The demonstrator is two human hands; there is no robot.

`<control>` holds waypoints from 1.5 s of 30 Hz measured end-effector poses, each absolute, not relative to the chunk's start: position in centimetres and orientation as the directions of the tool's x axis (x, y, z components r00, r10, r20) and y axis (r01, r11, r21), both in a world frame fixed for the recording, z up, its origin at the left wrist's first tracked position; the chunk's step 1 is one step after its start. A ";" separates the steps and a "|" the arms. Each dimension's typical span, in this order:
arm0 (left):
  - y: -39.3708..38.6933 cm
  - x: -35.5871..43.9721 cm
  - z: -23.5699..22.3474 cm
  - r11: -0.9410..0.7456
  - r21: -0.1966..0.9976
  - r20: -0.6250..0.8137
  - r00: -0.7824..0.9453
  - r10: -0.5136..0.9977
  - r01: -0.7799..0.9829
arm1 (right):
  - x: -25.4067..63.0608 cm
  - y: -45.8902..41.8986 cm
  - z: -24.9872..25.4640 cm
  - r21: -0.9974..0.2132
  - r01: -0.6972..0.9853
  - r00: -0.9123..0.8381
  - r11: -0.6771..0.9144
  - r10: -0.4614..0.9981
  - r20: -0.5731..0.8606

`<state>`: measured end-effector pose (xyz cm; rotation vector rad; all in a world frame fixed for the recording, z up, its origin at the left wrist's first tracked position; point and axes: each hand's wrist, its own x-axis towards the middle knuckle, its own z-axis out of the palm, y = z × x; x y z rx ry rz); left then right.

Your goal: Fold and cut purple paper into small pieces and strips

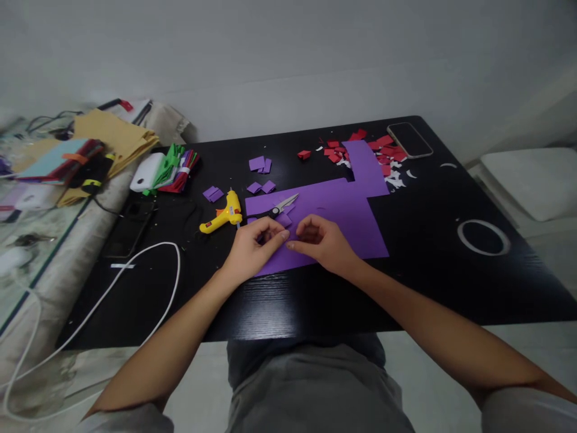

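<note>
Both hands meet over a large purple paper sheet (342,210) on the black table. My left hand (255,246) is closed, thumb pressed towards the curled fingers; anything pinched there is too small to make out. Facing it, my right hand (324,243) has bent fingers, with a gap between thumb and forefinger and nothing visible inside. Just beyond the left fingertips lie a folded purple paper piece (283,220) and scissors (282,206) with black handles and slightly parted blades. A yellow glue gun (223,213) rests left of the sheet.
Small folded purple pieces (258,163) lie behind the glue gun. Red paper scraps (383,144) and a phone (410,139) are at the back right, a tape ring (484,237) at the right. A white cable (174,282) loops at left, near bundled coloured strips (174,168).
</note>
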<state>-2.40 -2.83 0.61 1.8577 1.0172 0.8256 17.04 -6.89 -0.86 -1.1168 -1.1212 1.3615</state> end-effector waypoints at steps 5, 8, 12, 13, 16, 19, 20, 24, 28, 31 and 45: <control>-2.8 -2.3 0.5 -0.281 0.899 0.108 0.452 0.886 0.336 | 17.1 -6.8 -0.8 -0.991 -0.102 -0.073 -0.085 0.994 -0.078; -2.7 -2.6 0.7 -0.320 0.873 0.125 0.465 0.876 0.367 | 17.2 -6.7 -0.8 -0.990 -0.103 -0.049 -0.093 0.995 -0.088; -2.4 -3.0 1.0 -0.358 0.856 0.141 0.499 0.855 0.372 | 17.5 -6.6 -0.6 -0.984 -0.133 -0.007 -0.120 0.993 -0.120; -2.4 -3.0 1.1 -0.359 0.856 0.137 0.505 0.852 0.372 | 17.5 -6.6 -0.6 -0.982 -0.138 -0.003 -0.127 0.992 -0.127; -2.4 -3.0 0.9 -0.354 0.857 0.127 0.511 0.850 0.376 | 17.6 -6.5 -0.5 -0.980 -0.141 -0.011 -0.138 0.990 -0.138; -2.4 -3.0 0.7 -0.335 0.865 0.114 0.503 0.856 0.373 | 17.7 -6.4 -0.5 -0.979 -0.140 -0.038 -0.148 0.989 -0.144; -2.3 -3.0 0.6 -0.324 0.871 0.108 0.499 0.860 0.370 | 17.7 -6.3 -0.5 -0.979 -0.141 -0.045 -0.148 0.989 -0.143; -2.2 -3.0 0.4 -0.285 0.894 0.095 0.475 0.875 0.346 | 18.1 -6.0 -0.7 -0.980 -0.156 -0.052 -0.123 0.992 -0.116; -2.2 -3.0 0.5 -0.254 0.912 0.088 0.452 0.888 0.321 | 18.6 -5.6 -0.9 -0.983 -0.164 -0.020 -0.083 0.997 -0.080; -2.1 -3.0 0.5 -0.242 0.919 0.085 0.442 0.893 0.311 | 19.1 -5.2 -0.9 -0.974 -0.219 0.064 -0.063 0.995 -0.079; -2.2 -2.8 0.2 -0.263 0.922 0.108 0.460 0.881 0.286 | 17.9 -5.9 -0.4 -0.991 -0.068 -0.212 -0.116 0.972 -0.099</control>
